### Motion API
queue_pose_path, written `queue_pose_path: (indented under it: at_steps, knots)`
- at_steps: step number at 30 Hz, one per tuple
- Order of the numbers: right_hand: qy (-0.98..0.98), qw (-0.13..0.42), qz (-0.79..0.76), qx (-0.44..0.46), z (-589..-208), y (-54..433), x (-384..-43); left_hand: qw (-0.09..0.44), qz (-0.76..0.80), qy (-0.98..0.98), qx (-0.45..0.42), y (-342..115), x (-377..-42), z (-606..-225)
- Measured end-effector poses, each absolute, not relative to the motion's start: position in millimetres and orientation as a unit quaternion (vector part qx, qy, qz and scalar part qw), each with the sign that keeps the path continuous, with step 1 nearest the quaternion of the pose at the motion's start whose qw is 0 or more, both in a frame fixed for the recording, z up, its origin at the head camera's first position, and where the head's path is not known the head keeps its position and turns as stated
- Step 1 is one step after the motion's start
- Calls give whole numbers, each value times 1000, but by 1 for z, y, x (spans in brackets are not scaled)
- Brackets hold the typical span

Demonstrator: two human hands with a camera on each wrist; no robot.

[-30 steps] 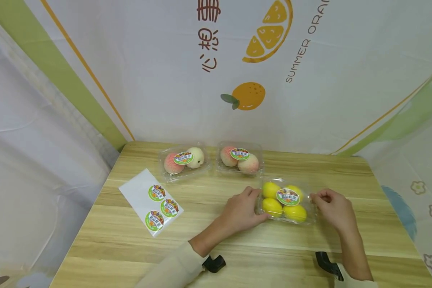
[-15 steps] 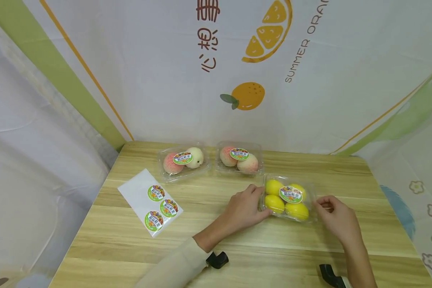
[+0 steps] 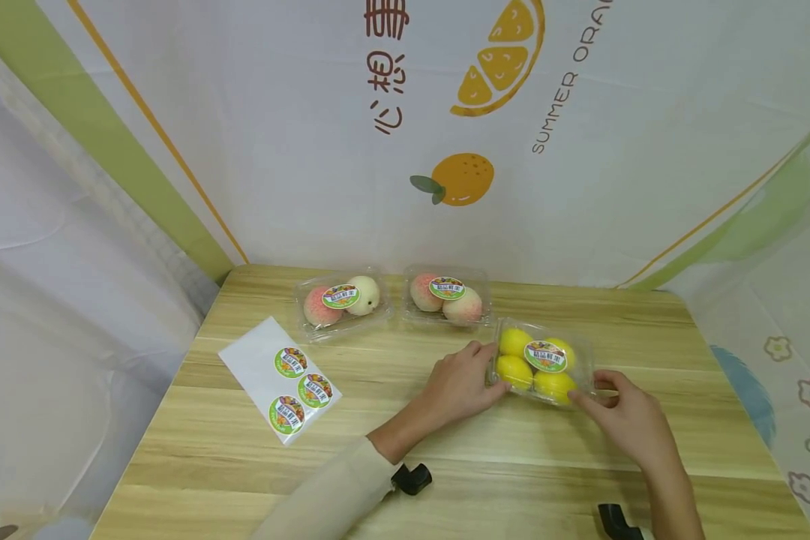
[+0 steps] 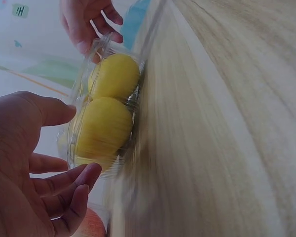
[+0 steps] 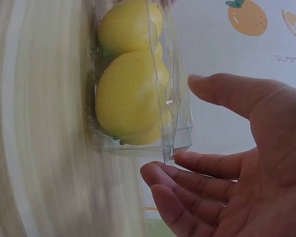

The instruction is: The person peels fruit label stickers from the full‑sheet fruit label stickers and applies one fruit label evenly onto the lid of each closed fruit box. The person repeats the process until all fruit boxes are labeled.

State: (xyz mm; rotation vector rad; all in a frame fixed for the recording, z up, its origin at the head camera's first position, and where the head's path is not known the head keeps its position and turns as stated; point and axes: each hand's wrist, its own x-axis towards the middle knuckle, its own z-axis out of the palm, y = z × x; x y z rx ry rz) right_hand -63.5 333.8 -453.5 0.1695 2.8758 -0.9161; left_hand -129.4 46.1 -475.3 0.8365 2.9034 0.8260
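A clear plastic fruit box (image 3: 583, 346) holds several yellow lemon-like fruits (image 3: 515, 372) under a lid with a round fruit sticker (image 3: 545, 356). My left hand (image 3: 460, 384) holds the box's left end, thumb at the near corner and fingers along the side. At the opposite end, my right hand (image 3: 626, 421) has its thumb on the near corner and its fingers by the right side. The right wrist view shows that thumb and the index fingertip (image 5: 180, 158) on either side of the box's corner. The box sits slightly turned on the wooden table.
Two clear boxes of peaches, one on the left (image 3: 340, 304) and one in the middle (image 3: 448, 296), stand along the table's back edge, each with a sticker. A white sticker sheet (image 3: 256, 358) bearing three round stickers lies at left. A printed curtain (image 3: 297, 150) hangs behind the wooden table (image 3: 486, 480).
The box of yellow fruits has shifted slightly away from me and turned a little. My right hand has drawn lower and its thumb has come onto the near right corner.
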Motion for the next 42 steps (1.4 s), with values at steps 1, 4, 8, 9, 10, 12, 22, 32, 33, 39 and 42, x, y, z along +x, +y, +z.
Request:
queue_pose_path:
  at_steps: [1,4,8,9,10,12,22,32,33,39,42]
  knots:
    - [950,61,-302,56,-453,334,-63,3,261,927,268,47,-130,-476]
    - [950,56,-302,56,-453,333,-63,-3,255,928,272,48,-132,-477]
    - [951,45,-301,58,-452,331,-62,-7,249,929,273,50,-135,-477]
    - [951,43,-301,59,-452,331,-63,-8,249,929,272,51,-136,-477]
    - [951,42,-300,60,-453,331,-63,-8,248,930,272,51,-137,-477]
    - [951,39,-299,63,-453,331,-63,-10,248,930,272,52,-137,-477]
    - [953,18,-294,69,-455,329,-66,-8,266,926,266,60,-144,-479]
    - [952,12,-294,80,-457,330,-70,-1,277,927,253,70,-148,-482]
    - [952,12,-295,83,-457,330,-71,0,281,926,251,71,-149,-483]
    - [948,11,-302,100,-459,330,-76,-4,306,922,239,76,-151,-482]
    - [947,-2,-303,104,-460,330,-77,-8,321,918,234,78,-152,-483]
